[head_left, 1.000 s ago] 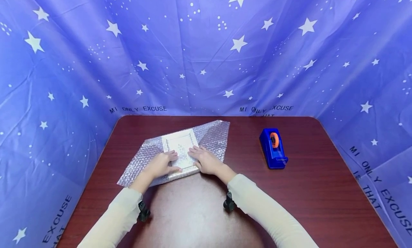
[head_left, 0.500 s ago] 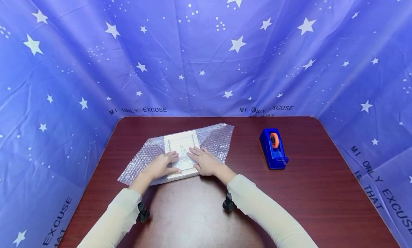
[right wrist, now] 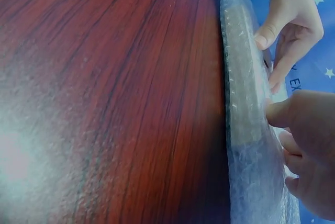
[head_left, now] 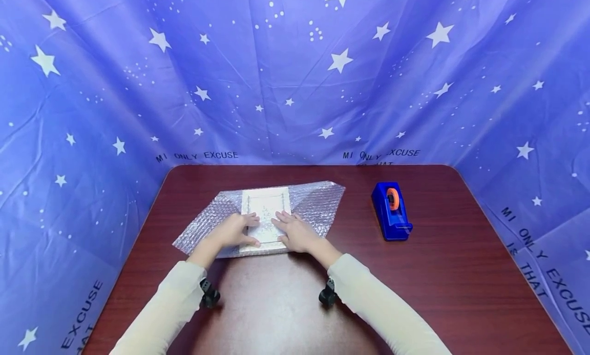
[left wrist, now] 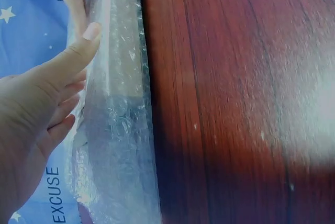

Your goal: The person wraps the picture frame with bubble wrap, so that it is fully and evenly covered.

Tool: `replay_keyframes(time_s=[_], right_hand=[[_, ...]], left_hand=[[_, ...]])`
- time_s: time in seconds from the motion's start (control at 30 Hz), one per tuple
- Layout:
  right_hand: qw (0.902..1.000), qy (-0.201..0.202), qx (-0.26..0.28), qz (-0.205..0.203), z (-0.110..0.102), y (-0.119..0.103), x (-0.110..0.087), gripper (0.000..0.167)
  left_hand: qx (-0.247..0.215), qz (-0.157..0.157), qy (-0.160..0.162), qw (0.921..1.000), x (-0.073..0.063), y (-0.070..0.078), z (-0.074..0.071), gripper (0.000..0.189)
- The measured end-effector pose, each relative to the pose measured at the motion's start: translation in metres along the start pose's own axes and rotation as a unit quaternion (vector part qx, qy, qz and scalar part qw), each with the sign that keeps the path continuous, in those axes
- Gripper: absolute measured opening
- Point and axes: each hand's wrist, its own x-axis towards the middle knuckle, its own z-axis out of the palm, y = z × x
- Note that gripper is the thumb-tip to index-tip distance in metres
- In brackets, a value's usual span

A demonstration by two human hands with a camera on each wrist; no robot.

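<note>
A white picture frame [head_left: 267,199] with a raised border and a faint pattern lies flat on the table, left of the middle. Clear bubble wrap [head_left: 313,204] spreads out on both sides of it, with pointed corners. In the left wrist view the bubble wrap [left wrist: 118,124] also covers the frame's near edge. My left hand [head_left: 232,229] rests on the frame's left part, thumb near the front edge and fingers extended. On the right part lies my right hand [head_left: 297,232], its fingers spread flat and pointing inward. The hands are a short distance apart.
A blue tape dispenser [head_left: 392,216] with an orange-cored roll stands to the right on the dark red wooden table [head_left: 461,273]. Behind the table and at both sides hangs a blue curtain [head_left: 295,78] printed with white stars.
The picture frame and bubble wrap have turned slightly clockwise and slid a little to the right, so the near edge lies straighter. Both hands have stayed on top.
</note>
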Motion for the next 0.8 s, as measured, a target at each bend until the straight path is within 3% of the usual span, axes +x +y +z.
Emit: replay_keyframes(time_s=[0.3,0.57,0.8], right_hand=[[0.9988,0.017,0.045,0.002,-0.001,0.017,-0.017,0.056],[0.9983,0.033,0.046,0.013,-0.003,0.03,-0.03,0.055],[0.9986,0.027,0.046,0.007,-0.004,0.03,-0.032,0.057]], left_hand=[[-0.045,-0.012,-0.016,0.9988,0.015,0.019,0.006,0.053],[-0.026,0.0,-0.024,0.9994,0.023,0.034,0.022,0.067],[0.017,0.007,-0.037,0.9991,0.024,0.038,0.028,0.067]])
